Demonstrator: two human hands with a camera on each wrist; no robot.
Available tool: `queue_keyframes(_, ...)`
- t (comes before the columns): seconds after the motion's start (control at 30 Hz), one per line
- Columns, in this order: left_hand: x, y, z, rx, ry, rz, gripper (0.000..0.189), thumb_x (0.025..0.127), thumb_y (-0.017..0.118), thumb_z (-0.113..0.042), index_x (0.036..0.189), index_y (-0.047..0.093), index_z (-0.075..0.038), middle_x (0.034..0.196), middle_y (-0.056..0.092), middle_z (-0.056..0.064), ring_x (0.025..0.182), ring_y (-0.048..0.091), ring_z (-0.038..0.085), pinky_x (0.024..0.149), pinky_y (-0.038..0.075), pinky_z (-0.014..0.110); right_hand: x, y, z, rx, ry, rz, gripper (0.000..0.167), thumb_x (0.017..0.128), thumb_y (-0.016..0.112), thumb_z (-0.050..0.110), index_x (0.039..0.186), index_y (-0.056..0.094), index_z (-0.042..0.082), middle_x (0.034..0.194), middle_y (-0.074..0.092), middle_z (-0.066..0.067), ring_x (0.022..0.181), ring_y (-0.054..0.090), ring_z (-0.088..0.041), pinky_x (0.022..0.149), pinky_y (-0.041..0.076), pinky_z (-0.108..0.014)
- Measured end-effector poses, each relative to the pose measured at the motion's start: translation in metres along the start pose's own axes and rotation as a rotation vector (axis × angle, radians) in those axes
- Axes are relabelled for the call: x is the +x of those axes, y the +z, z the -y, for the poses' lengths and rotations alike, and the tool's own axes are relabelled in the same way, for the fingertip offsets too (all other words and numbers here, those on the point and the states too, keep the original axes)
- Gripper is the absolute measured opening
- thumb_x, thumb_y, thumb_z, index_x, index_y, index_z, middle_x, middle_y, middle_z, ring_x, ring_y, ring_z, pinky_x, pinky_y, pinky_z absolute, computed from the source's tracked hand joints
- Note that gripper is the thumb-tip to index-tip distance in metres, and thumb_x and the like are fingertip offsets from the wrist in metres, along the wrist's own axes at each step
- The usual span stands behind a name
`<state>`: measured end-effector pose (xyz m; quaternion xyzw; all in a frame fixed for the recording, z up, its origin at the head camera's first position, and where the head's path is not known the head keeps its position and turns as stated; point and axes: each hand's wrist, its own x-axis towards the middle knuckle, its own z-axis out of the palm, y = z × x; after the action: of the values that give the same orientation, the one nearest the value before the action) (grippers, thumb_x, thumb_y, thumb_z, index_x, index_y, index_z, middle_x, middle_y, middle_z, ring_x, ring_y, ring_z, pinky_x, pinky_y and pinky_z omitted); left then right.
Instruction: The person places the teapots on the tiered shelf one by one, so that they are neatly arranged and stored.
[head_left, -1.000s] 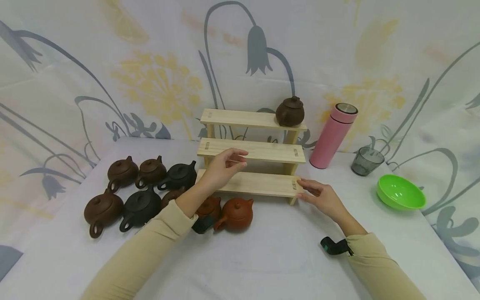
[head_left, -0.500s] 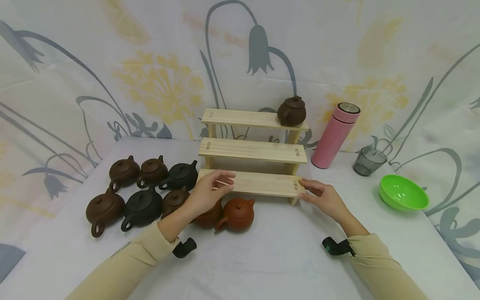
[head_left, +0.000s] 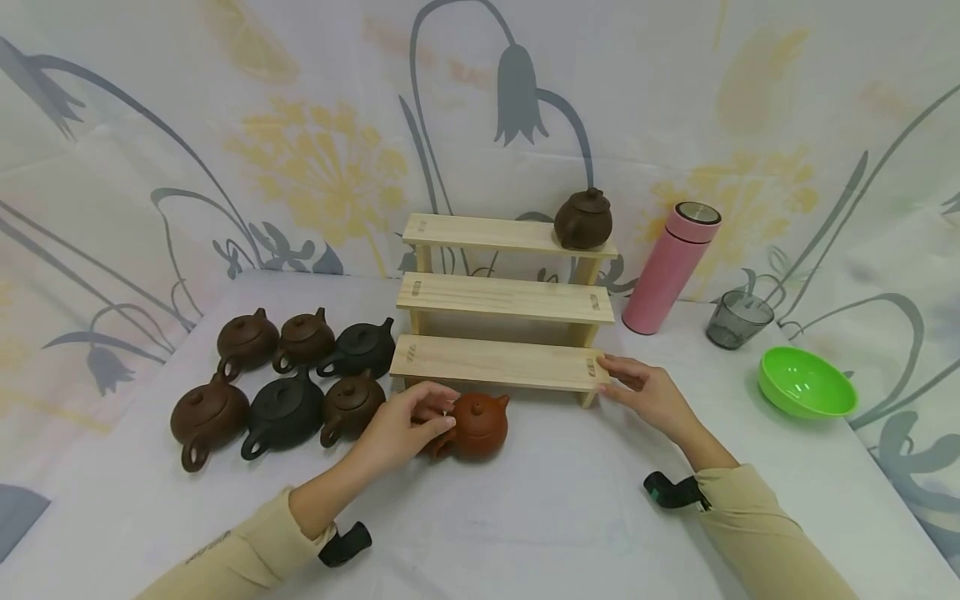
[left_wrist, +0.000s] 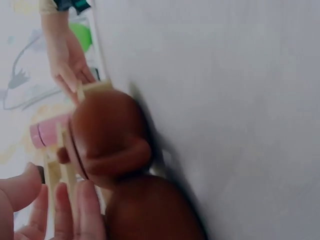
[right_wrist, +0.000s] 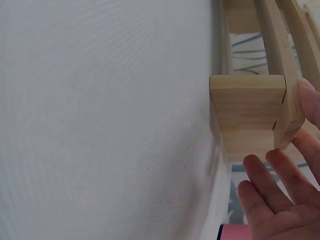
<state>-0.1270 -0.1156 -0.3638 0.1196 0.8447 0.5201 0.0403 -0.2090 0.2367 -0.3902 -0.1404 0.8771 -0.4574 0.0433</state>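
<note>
My left hand (head_left: 408, 425) is over the front teapots, its fingers loosely bent. An orange-red clay teapot (head_left: 482, 429) stands just right of it; a reddish-brown teapot (left_wrist: 152, 210) beside it is mostly hidden by the hand in the head view. In the left wrist view, thumb and fingers are apart, with fingertips close to the teapots; contact is unclear. My right hand (head_left: 648, 400) pinches the right end of the lowest board of a three-tier wooden shelf (head_left: 498, 362) between thumb and index finger; its other fingers (right_wrist: 265, 185) are spread. A dark brown teapot (head_left: 583, 220) sits on the top tier's right end.
Several brown and black teapots (head_left: 285, 412) stand in two rows on the left of the white-covered table. Right of the shelf are a pink thermos flask (head_left: 670, 271), a grey glass cup (head_left: 738, 319) and a green bowl (head_left: 806, 383). A patterned cloth hangs behind.
My left hand has come down and back from before the middle tier to the front teapots, uncovering the lowest board's left end. The right hand stays at the shelf's right end.
</note>
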Motion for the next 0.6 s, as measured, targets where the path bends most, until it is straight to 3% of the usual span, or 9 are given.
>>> queue_keyframes(0.2, -0.014, 0.001, 0.000, 0.005, -0.041, 0.000, 0.025, 0.085, 0.067, -0.004, 0.109, 0.063, -0.007, 0.100, 0.063, 0.004, 0.085, 0.061, 0.017, 0.067, 0.051, 0.025, 0.000, 0.000, 0.000, -0.004, -0.001, -0.005, 0.052, 0.086, 0.069, 0.019, 0.129, 0.052, -0.004, 0.137, 0.043, -0.021, 0.123, 0.044, -0.035, 0.097, 0.039, -0.036)
queue_keyframes(0.4, -0.023, 0.004, -0.001, 0.030, -0.080, 0.011, 0.027, 0.083, 0.070, -0.006, 0.109, 0.063, -0.008, 0.100, 0.064, 0.001, 0.089, 0.060, 0.017, 0.070, 0.051, 0.026, 0.001, 0.001, -0.002, 0.005, 0.014, -0.006, 0.052, 0.086, 0.069, 0.020, 0.130, 0.052, -0.003, 0.138, 0.043, -0.020, 0.124, 0.044, -0.034, 0.097, 0.039, -0.036)
queue_keyframes(0.6, -0.029, 0.007, 0.000, -0.051, -0.107, 0.067, 0.032, 0.082, 0.070, -0.005, 0.113, 0.061, -0.006, 0.112, 0.060, 0.006, 0.099, 0.057, 0.024, 0.077, 0.051, 0.027, 0.000, 0.001, -0.003, 0.020, 0.010, -0.005, 0.051, 0.086, 0.068, 0.020, 0.130, 0.052, -0.003, 0.138, 0.043, -0.019, 0.126, 0.041, -0.032, 0.098, 0.038, -0.034)
